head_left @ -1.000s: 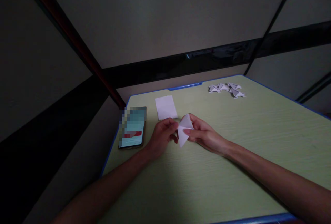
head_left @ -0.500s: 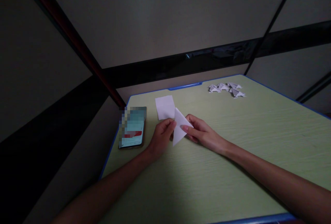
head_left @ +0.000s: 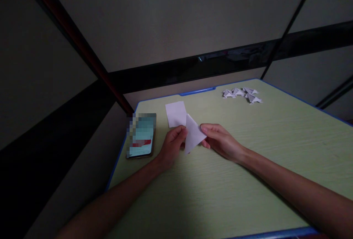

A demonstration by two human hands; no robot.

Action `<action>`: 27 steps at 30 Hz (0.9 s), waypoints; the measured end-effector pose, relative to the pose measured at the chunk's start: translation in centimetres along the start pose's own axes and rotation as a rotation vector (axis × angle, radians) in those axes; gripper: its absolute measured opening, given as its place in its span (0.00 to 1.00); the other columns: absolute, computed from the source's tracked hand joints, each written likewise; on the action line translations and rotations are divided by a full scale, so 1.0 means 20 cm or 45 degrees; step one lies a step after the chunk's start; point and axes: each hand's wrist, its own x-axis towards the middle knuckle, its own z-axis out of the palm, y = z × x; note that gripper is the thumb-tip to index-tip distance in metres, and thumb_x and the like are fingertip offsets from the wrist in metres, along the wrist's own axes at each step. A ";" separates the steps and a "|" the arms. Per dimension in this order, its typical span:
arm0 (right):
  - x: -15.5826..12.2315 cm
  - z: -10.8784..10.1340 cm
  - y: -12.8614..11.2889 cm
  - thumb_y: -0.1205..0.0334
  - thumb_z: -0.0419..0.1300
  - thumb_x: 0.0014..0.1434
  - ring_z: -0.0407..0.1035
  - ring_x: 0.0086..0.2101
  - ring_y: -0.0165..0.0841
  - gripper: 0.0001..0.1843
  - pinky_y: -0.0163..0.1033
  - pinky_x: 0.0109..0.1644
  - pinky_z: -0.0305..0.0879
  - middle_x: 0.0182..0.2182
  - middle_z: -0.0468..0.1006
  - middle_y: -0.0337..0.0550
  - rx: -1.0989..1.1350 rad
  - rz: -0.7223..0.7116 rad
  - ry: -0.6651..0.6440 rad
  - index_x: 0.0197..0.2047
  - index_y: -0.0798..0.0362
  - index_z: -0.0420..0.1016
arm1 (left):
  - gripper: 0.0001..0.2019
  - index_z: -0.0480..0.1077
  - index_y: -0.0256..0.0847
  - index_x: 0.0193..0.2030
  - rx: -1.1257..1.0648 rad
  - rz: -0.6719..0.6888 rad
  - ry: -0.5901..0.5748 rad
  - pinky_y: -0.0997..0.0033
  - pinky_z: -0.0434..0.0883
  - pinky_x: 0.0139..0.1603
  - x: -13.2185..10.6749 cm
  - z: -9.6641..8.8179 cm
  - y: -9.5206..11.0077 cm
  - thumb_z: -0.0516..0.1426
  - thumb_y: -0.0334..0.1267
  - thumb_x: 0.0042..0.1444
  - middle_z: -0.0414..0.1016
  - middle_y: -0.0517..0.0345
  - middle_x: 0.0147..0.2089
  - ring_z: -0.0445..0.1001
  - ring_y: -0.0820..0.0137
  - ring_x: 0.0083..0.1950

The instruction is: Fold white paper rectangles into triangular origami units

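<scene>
A white sheet of paper folded into a triangle (head_left: 193,135) is held up over the table between both hands. My left hand (head_left: 174,143) pinches its left edge between thumb and fingers. At the triangle's right corner, my right hand (head_left: 219,139) has its thumb along the upper edge and fingers behind, closed on the paper. Just beyond lies a square of white paper (head_left: 175,114), flat on the table and partly behind the triangle's tip.
A phone (head_left: 142,136) with its screen lit lies left of my left hand. Several folded white paper figures (head_left: 239,93) stand near the far edge of the pale green table (head_left: 270,132), which has a blue rim. Dark-striped panels (head_left: 187,66) rise behind it.
My right thumb has slid from the middle of the folded paper out to its upper right edge. My left hand keeps its pinch, and the paper has barely moved.
</scene>
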 end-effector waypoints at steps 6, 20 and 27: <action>0.00 0.00 0.00 0.50 0.56 0.49 0.54 0.17 0.23 0.19 0.32 0.23 0.46 0.14 0.62 0.34 0.064 0.032 -0.073 0.18 0.57 0.62 | 0.16 0.60 0.36 0.24 0.049 -0.028 -0.112 0.80 0.60 0.15 -0.01 0.01 0.01 0.53 0.49 0.46 0.62 0.64 0.17 0.60 0.79 0.16; 0.00 0.00 0.00 0.54 0.56 0.49 0.56 0.19 0.24 0.14 0.32 0.22 0.47 0.17 0.64 0.36 0.058 0.052 -0.083 0.24 0.58 0.65 | 0.17 0.61 0.36 0.25 -0.024 -0.063 -0.107 0.81 0.60 0.15 -0.01 0.00 0.01 0.54 0.51 0.44 0.62 0.64 0.18 0.60 0.80 0.16; -0.01 0.00 -0.02 0.65 0.63 0.41 0.61 0.22 0.24 0.15 0.32 0.25 0.55 0.23 0.67 0.34 -0.073 -0.085 0.032 0.33 0.54 0.65 | 0.17 0.62 0.36 0.22 0.083 -0.224 -0.275 0.82 0.56 0.11 -0.02 0.00 0.01 0.55 0.50 0.43 0.60 0.65 0.15 0.56 0.81 0.13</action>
